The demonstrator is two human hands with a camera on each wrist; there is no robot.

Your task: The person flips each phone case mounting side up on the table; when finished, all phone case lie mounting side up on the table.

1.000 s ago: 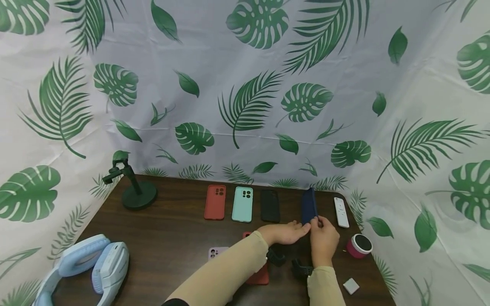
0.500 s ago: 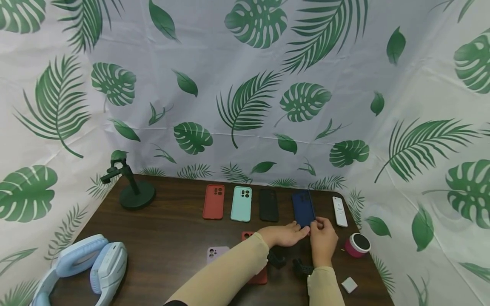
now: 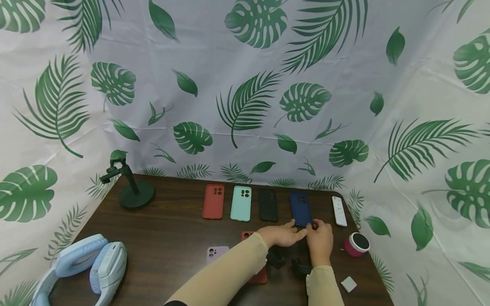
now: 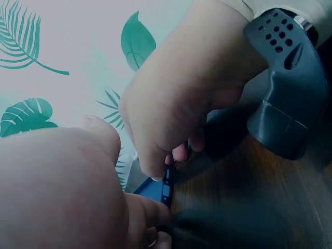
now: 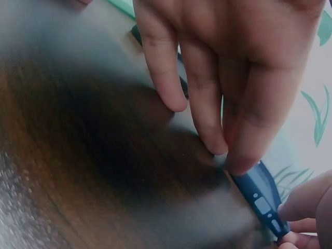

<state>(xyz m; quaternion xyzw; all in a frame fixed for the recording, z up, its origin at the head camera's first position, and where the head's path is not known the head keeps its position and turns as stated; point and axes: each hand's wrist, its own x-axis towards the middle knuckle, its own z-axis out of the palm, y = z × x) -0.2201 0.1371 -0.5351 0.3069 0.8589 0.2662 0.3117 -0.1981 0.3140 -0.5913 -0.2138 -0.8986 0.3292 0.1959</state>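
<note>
A dark blue phone case (image 3: 301, 208) lies back-up near the far edge of the table, at the right end of a row of cases. My right hand (image 3: 320, 243) is at its near right corner, where thumb and fingers pinch the edge, as the left wrist view shows on the case's end (image 4: 166, 188). From the left my left hand (image 3: 281, 235) reaches in with fingers fairly straight. In the right wrist view the fingertips of that left hand (image 5: 228, 67) touch the case's near end (image 5: 259, 199), which has port cutouts.
Red (image 3: 213, 202), mint (image 3: 241, 204) and black (image 3: 268, 205) cases continue the row leftward. Under my left arm lie a lilac case (image 3: 217, 252) and another red case (image 3: 259, 278). A remote (image 3: 339, 211), a pink jar (image 3: 356, 245), headphones (image 3: 109, 265) and a stand (image 3: 137, 195) are around.
The blue case has come down from standing tilted on its side edge to lying flat in line with the row. Both hands stay at its near end, the right shifting slightly left.
</note>
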